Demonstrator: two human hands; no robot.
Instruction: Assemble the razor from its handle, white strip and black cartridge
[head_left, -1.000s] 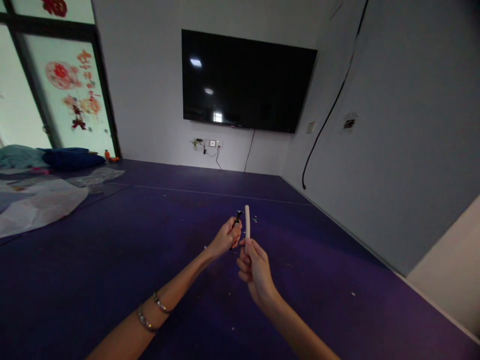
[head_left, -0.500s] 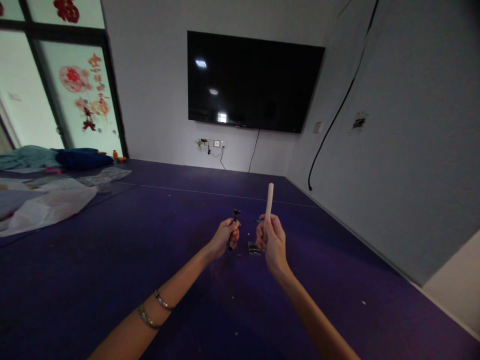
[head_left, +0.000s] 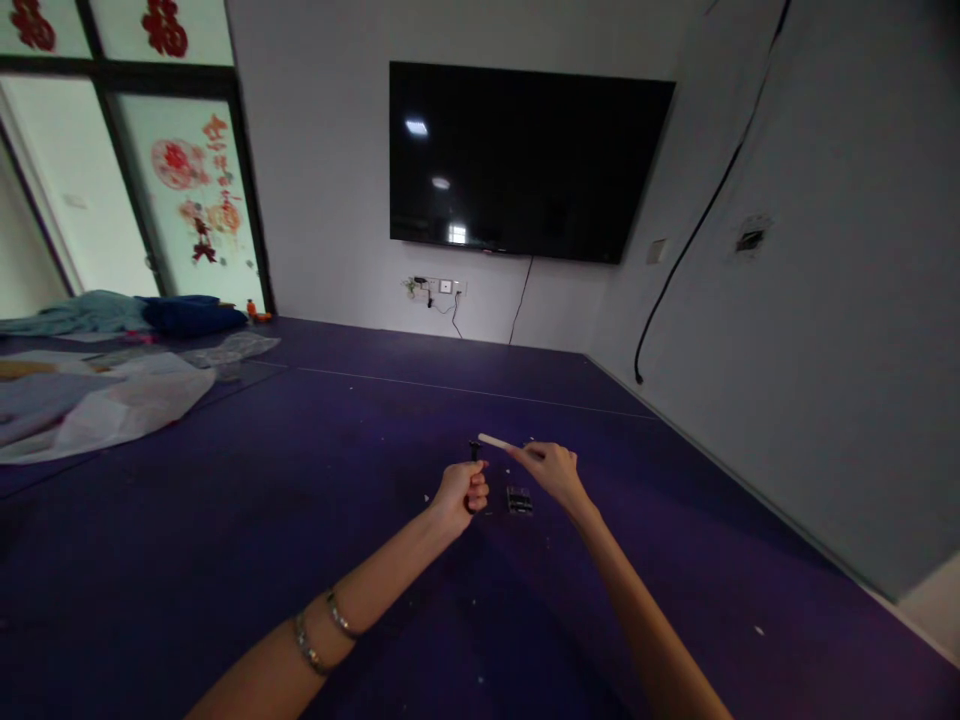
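My left hand point(head_left: 466, 490) is closed around the handle of a black razor point(head_left: 475, 446), whose T-shaped head points up above the thumb. My right hand point(head_left: 553, 468) grips a pale, round stick point(head_left: 494, 441). The stick slants left, its tip close to the razor's head; whether they touch I cannot tell. Below and between the hands, a small clear case with dark parts point(head_left: 519, 500) lies on the purple floor point(head_left: 360, 590).
A large television point(head_left: 525, 160) hangs on the wall above sockets point(head_left: 445, 287). Plastic sheeting point(head_left: 142, 405) and folded cloths point(head_left: 191, 315) lie at left, by a glass door point(head_left: 187, 190). A black cable point(head_left: 697, 225) hangs down the right wall. Small white scraps dot the floor.
The stick has gone from upright to nearly level, and its tip has swung left to the razor's head. My right hand has turned over. The view has shifted slightly left.
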